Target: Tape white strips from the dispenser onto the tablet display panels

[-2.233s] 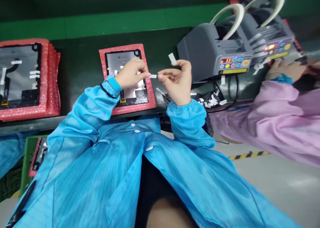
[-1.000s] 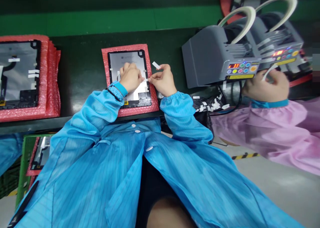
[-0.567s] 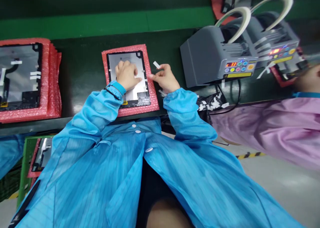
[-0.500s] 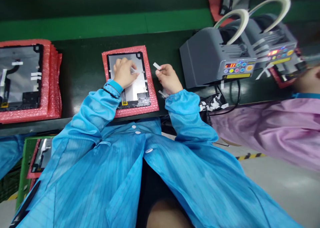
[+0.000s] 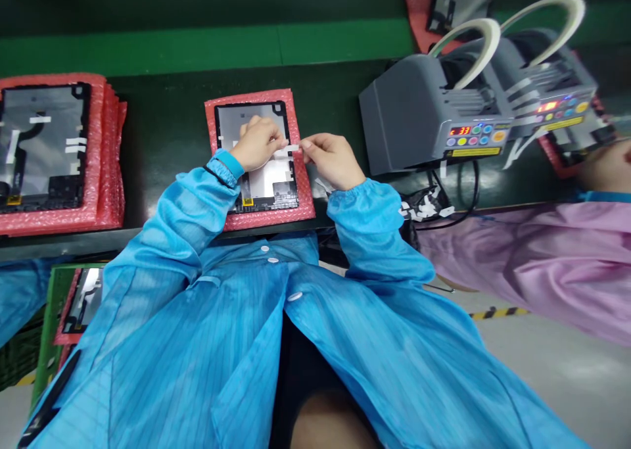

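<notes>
1. Left hand [image 5: 257, 143] and right hand [image 5: 331, 158] each pinch one end of a short white tape strip [image 5: 292, 149], stretched between their fingertips
2. Strip hangs over the right edge of the tablet back [image 5: 256, 156], just above it
3. Tablet back lies on a red bubble-wrap pad [image 5: 259, 161]
4. Grey tape dispenser [image 5: 434, 117] stands to the right, well apart
</notes>
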`<move>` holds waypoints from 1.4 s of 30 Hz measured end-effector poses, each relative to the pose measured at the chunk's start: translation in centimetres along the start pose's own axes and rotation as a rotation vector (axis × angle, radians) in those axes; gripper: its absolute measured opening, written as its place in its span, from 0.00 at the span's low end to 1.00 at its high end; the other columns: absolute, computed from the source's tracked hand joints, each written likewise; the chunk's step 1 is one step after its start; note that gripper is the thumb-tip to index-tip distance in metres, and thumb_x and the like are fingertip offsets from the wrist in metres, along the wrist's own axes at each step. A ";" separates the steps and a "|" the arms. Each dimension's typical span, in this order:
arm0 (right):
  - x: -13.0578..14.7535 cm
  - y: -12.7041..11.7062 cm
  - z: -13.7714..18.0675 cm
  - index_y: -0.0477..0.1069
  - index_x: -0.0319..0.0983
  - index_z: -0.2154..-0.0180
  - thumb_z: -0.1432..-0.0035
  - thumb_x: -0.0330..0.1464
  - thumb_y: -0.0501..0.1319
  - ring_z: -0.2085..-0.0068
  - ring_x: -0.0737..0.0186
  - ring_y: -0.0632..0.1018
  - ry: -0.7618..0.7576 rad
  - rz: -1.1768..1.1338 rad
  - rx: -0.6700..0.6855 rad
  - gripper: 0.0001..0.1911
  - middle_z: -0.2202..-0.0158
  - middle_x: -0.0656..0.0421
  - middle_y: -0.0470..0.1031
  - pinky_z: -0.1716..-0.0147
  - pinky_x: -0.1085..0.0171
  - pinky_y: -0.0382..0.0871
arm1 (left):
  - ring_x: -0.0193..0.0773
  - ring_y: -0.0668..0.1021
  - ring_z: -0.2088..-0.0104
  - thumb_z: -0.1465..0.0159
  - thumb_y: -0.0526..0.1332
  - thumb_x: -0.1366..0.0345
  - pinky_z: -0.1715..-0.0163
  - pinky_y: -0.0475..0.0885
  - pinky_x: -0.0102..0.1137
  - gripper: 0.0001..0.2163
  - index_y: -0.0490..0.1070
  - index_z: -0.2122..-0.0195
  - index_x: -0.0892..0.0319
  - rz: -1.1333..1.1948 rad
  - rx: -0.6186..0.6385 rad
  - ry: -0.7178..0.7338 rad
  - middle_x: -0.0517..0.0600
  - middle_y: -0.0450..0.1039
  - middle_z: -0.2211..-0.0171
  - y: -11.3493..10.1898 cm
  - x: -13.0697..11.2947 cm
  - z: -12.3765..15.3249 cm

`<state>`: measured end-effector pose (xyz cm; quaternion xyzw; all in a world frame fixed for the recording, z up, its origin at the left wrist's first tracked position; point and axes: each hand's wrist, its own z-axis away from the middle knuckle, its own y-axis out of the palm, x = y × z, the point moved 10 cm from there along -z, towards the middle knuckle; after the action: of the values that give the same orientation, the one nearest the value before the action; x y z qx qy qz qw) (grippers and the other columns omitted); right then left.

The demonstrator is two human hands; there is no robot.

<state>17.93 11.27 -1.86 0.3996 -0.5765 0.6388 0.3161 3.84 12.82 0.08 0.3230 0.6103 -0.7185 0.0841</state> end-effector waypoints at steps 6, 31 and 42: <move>-0.4 0.4 -0.8 0.69 0.39 0.72 0.44 0.49 0.63 0.71 0.66 0.69 -0.022 0.032 -0.042 0.20 0.74 0.61 0.70 0.66 0.63 0.68 | 0.49 0.71 0.47 0.32 0.57 0.62 0.45 0.61 0.42 0.09 0.76 0.63 0.59 -0.011 0.018 -0.051 0.54 0.75 0.56 0.2 0.2 -0.1; -1.7 1.6 -1.8 0.66 0.40 0.77 0.49 0.31 0.60 0.69 0.62 0.70 0.063 0.264 -0.058 0.07 0.74 0.59 0.71 0.62 0.60 0.68 | 0.56 0.66 0.42 0.33 0.58 0.60 0.41 0.56 0.48 0.10 0.75 0.65 0.60 -0.122 -0.062 -0.069 0.58 0.73 0.54 1.2 -0.1 0.5; 1.3 2.6 2.7 0.79 0.36 0.62 0.44 0.22 0.50 0.57 0.51 0.73 -0.109 0.456 -0.165 0.19 0.63 0.49 0.75 0.50 0.51 0.65 | 0.56 0.67 0.42 0.36 0.61 0.64 0.42 0.56 0.47 0.05 0.72 0.64 0.59 -0.144 -0.087 -0.088 0.58 0.73 0.53 0.5 -0.5 1.2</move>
<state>15.50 8.14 -1.97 0.2660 -0.7181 0.6219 0.1638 4.08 11.48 0.05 0.2421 0.6584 -0.7089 0.0730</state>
